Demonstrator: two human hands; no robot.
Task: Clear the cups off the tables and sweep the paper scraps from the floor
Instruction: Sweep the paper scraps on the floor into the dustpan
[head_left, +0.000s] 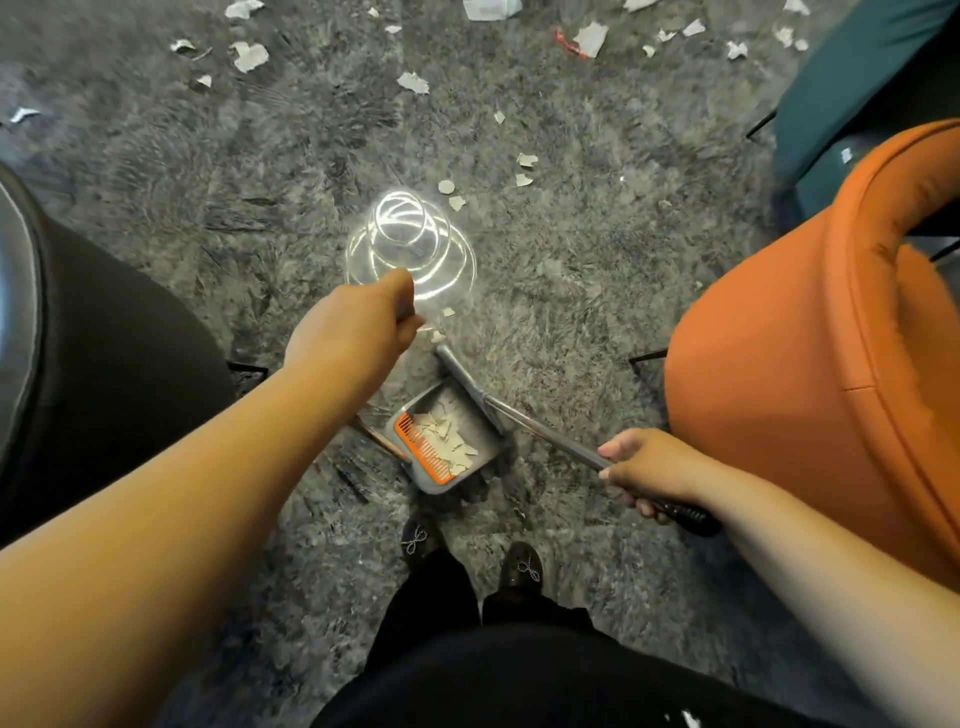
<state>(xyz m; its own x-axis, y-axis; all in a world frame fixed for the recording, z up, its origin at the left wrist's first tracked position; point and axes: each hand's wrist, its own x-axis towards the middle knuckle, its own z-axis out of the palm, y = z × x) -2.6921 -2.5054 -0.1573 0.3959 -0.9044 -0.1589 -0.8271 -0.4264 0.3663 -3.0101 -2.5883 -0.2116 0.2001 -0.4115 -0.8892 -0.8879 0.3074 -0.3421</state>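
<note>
Head cam, looking down at grey shag carpet (571, 291). My left hand (358, 332) is curled round a thin handle, prob. the broom's; bristle end not readable, hidden under a bright ring-shaped glare (410, 249) just beyond the knuckles. Right hand (644, 467) grips the long metal dustpan handle (545, 431) near its black grip end. Dustpan (447, 447), grey w/ orange comb edge, sits on carpet just ahead of my shoes, already holds a small heap of scraps. Paper scraps (249, 54) still scattered across far carpet, a few (524, 166) nearer, right of the glare. Orange chair (810, 374) close right, teal seat (857, 67) far right. Judgement: scraps v. light, flimsy, likely snag in pile; short firm strokes, pan lip pressed down. No cups in view.
</note>
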